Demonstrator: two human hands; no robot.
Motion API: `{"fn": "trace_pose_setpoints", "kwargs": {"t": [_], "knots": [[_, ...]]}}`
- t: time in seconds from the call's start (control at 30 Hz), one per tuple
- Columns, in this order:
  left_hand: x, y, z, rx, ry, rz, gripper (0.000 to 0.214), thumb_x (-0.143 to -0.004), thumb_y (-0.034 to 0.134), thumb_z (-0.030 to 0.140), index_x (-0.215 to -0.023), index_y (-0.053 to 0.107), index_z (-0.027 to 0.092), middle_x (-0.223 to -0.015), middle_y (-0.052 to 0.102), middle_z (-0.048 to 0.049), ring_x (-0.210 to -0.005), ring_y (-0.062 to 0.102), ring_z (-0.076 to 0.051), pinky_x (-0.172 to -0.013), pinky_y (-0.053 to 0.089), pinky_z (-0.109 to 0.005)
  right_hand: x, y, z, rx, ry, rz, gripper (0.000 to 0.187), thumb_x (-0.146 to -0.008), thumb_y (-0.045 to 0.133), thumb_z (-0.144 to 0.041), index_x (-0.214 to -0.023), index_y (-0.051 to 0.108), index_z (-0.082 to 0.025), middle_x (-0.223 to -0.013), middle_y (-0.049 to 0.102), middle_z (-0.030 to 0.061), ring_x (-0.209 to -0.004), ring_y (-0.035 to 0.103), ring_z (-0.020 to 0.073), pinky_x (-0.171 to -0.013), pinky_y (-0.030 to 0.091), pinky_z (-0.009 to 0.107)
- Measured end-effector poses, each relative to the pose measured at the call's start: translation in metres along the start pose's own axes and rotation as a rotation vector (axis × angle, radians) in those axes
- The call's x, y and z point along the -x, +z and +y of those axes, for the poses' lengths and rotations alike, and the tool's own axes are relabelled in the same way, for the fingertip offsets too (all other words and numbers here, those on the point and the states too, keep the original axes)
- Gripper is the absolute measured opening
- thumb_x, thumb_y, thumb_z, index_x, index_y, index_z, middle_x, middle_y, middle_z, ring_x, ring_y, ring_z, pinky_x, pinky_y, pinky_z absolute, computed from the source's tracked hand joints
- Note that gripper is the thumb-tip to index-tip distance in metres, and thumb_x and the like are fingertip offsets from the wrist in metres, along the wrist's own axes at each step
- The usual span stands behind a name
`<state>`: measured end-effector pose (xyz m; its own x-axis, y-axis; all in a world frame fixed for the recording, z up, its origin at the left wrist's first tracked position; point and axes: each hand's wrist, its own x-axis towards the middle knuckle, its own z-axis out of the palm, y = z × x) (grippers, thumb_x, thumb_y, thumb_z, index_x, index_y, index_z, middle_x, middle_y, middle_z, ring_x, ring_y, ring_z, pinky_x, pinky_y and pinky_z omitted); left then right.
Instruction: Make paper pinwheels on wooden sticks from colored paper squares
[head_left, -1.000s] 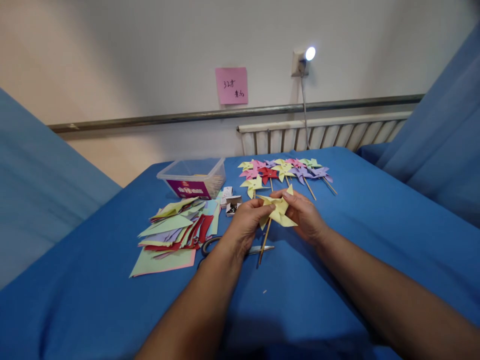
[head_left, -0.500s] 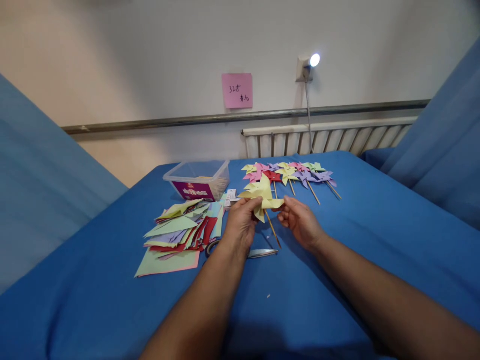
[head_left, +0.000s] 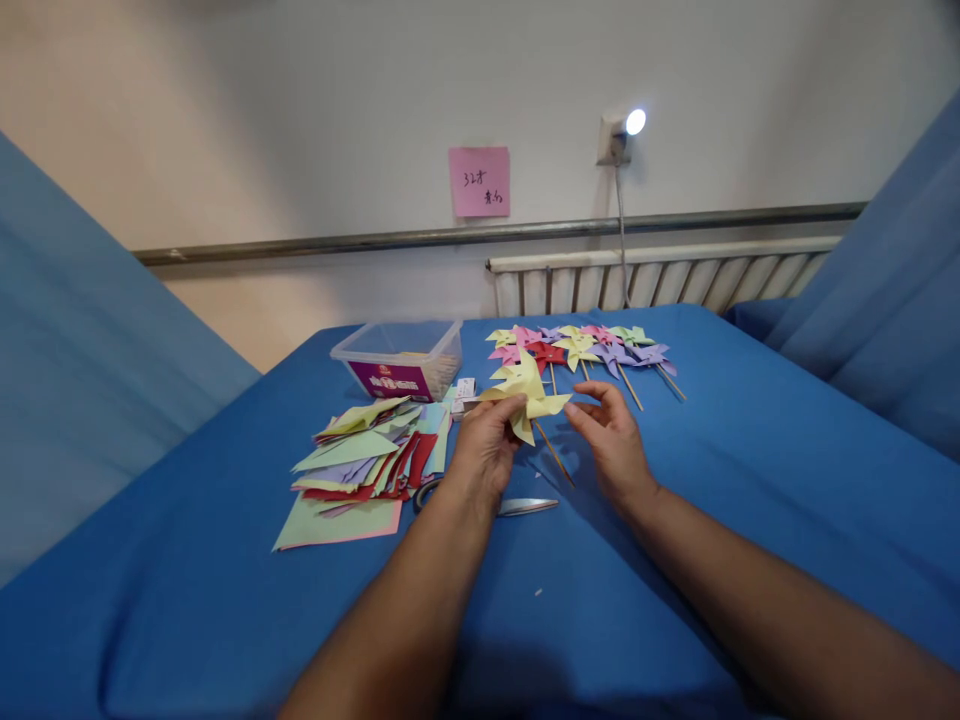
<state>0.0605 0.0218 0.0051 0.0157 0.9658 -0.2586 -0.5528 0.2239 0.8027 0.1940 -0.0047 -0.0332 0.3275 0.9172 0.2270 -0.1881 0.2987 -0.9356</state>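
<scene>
A pale yellow paper pinwheel (head_left: 534, 398) on a thin wooden stick (head_left: 553, 452) is held up over the blue-covered table. My left hand (head_left: 489, 440) grips it from the left, thumb on the paper and fingers hidden behind. At its right blade tip is my right hand (head_left: 611, 437), thumb and fingers apart; whether the thumb touches the paper I cannot tell. Below my left wrist lie scissors (head_left: 527, 507), their handles partly covered by my forearm. Behind the held pinwheel, several finished pinwheels (head_left: 577, 348) in yellow, pink, red, purple and green rest in rows.
Left of my hands is a messy stack of coloured paper (head_left: 367, 460). A clear plastic box (head_left: 397, 362) with a purple label, holding thin sticks, stands behind it, beside a small white box (head_left: 464, 390). Blue curtains (head_left: 885, 270) hang at both sides. A radiator (head_left: 675, 275) lines the wall.
My right hand has opened its fingers and shifted slightly right at the blade tip. The stick's lower end has swung a little to the right. My left hand keeps its grip.
</scene>
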Motion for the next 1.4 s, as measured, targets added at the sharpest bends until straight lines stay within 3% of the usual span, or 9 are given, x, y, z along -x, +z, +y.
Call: {"fn": "trace_pose_setpoints", "kwargs": {"t": [0.17, 0.3, 1.07, 1.4], "knots": [[0.005, 0.002, -0.001, -0.039, -0.013, -0.042, 0.033, -0.052, 0.080, 0.014, -0.083, 0.069, 0.011, -0.072, 0.071, -0.0042, -0.060, 0.063, -0.016, -0.054, 0.048, -0.025, 0.000, -0.001, 0.004, 0.189, -0.097, -0.097, 0.021, -0.072, 0.073, -0.039, -0.086, 0.070, -0.022, -0.128, 0.048, 0.0086, -0.111, 0.055, 0.0247, -0.081, 0.048, 0.035], [0.009, 0.005, -0.002, -0.042, -0.033, -0.073, 0.030, -0.052, 0.079, 0.013, -0.081, 0.069, 0.011, -0.071, 0.071, -0.0039, -0.060, 0.063, -0.015, -0.055, 0.048, -0.025, -0.002, -0.001, 0.008, 0.204, -0.105, -0.131, 0.015, -0.073, 0.072, -0.036, -0.079, 0.070, -0.022, -0.125, 0.052, 0.0094, -0.117, 0.052, 0.0267, -0.083, 0.049, 0.037], [0.012, 0.006, -0.003, -0.069, -0.036, -0.061, 0.027, -0.055, 0.077, 0.013, -0.080, 0.068, 0.011, -0.070, 0.069, -0.0031, -0.059, 0.060, -0.013, -0.055, 0.047, -0.024, -0.003, -0.001, 0.005, 0.179, -0.075, -0.173, 0.016, -0.072, 0.070, -0.035, -0.068, 0.067, -0.020, -0.106, 0.064, 0.0077, -0.094, 0.061, 0.0209, -0.078, 0.048, 0.033], [0.014, 0.008, -0.001, -0.081, -0.052, -0.093, 0.022, -0.056, 0.079, 0.012, -0.075, 0.066, 0.012, -0.069, 0.067, -0.0026, -0.060, 0.061, -0.012, -0.058, 0.048, -0.024, -0.006, -0.002, 0.006, 0.149, -0.012, -0.158, 0.024, -0.071, 0.071, -0.042, -0.070, 0.063, -0.020, -0.081, 0.067, 0.0024, -0.072, 0.059, 0.0160, -0.070, 0.047, 0.030]]}}
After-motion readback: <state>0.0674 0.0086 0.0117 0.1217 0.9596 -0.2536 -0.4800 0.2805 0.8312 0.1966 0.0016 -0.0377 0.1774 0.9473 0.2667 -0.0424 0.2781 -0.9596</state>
